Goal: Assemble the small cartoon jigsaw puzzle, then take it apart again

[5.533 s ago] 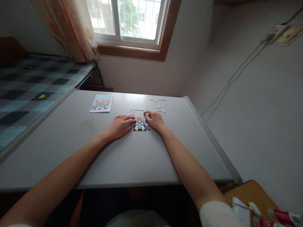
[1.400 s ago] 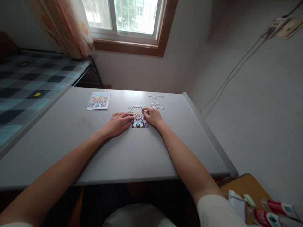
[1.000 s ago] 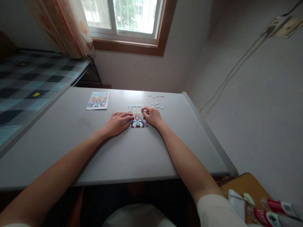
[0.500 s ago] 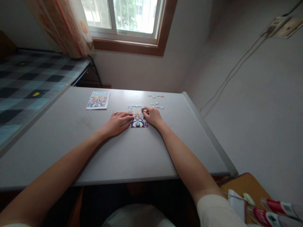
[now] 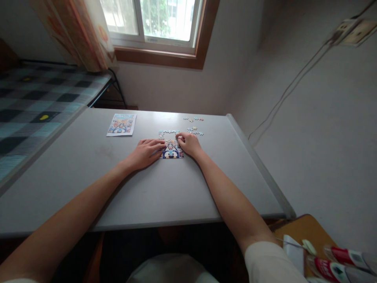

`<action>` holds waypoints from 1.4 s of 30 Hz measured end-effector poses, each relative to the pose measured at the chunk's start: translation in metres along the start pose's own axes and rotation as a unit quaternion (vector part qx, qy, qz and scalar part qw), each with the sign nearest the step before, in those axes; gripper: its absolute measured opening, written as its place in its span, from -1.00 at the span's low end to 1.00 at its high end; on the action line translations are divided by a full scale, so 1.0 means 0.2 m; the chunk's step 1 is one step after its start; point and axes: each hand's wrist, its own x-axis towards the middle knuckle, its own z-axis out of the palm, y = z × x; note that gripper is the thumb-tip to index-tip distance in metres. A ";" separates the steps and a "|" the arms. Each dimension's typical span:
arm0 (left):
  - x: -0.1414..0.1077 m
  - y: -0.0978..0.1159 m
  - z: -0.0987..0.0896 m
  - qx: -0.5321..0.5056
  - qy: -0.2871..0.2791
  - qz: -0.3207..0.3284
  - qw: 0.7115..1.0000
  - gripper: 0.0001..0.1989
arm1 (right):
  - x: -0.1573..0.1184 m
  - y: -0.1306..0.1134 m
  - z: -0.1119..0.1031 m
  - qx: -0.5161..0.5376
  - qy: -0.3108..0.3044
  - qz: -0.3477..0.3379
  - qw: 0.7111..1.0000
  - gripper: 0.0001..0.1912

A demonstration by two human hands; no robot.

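A partly assembled jigsaw puzzle (image 5: 171, 154) lies flat on the table, with a penguin-like face at its near end and a gap in its upper part. My left hand (image 5: 146, 151) rests flat at the puzzle's left edge, fingers stretched onto it. At the upper right edge, my right hand (image 5: 188, 144) has its fingers curled together over the puzzle; whatever is between the fingertips is too small to make out. Several loose puzzle pieces (image 5: 195, 133) lie just beyond my right hand, with more pieces (image 5: 193, 119) farther back.
A printed picture sheet (image 5: 121, 125) lies at the back left of the grey table (image 5: 141, 200). A wall stands along the table's right side. At lower right, a wooden stool (image 5: 316, 232) bears bottles (image 5: 330, 270) and a white device (image 5: 293, 251). A bed (image 5: 44, 98) stands at left.
Both hands keep nearly the same places on the puzzle. The whole view has shifted very slightly; nothing else visibly differs.
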 end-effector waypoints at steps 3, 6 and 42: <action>0.00 0.00 0.00 -0.001 0.001 -0.001 1.000 -0.65 | 0.00 0.00 0.00 0.001 0.001 0.000 1.000 -0.73; 0.00 0.00 0.00 -0.001 0.002 -0.002 1.000 -0.65 | 0.00 0.00 0.00 0.001 0.001 0.001 1.000 -0.73; 0.00 0.00 0.00 -0.004 0.003 0.004 1.000 -0.65 | 0.00 0.00 0.00 0.003 0.000 -0.003 1.000 -0.72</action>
